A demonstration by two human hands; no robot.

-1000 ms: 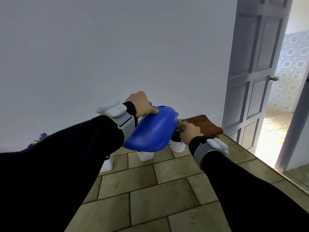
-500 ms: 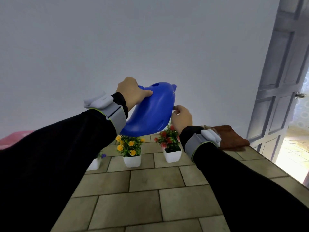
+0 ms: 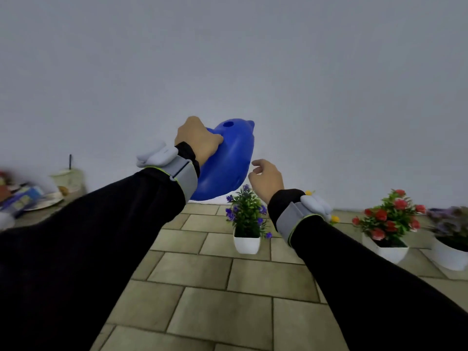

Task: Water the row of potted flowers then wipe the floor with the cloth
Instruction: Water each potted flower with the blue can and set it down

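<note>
Now my left hand grips the rounded blue plastic watering can, seemingly above the purple-flowered white pot ahead; my right hand hovers loosely open and empty beside it.

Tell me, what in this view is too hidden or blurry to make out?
- Blue watering can: the left hand and sleeve cover its handle side; no water visible.
- Yellow flowers: mostly behind the right hand and wrist.
- Pale purple plant: cut off by the right edge.
- Clutter at left: blurred.
- The cloth: not in view.
</note>
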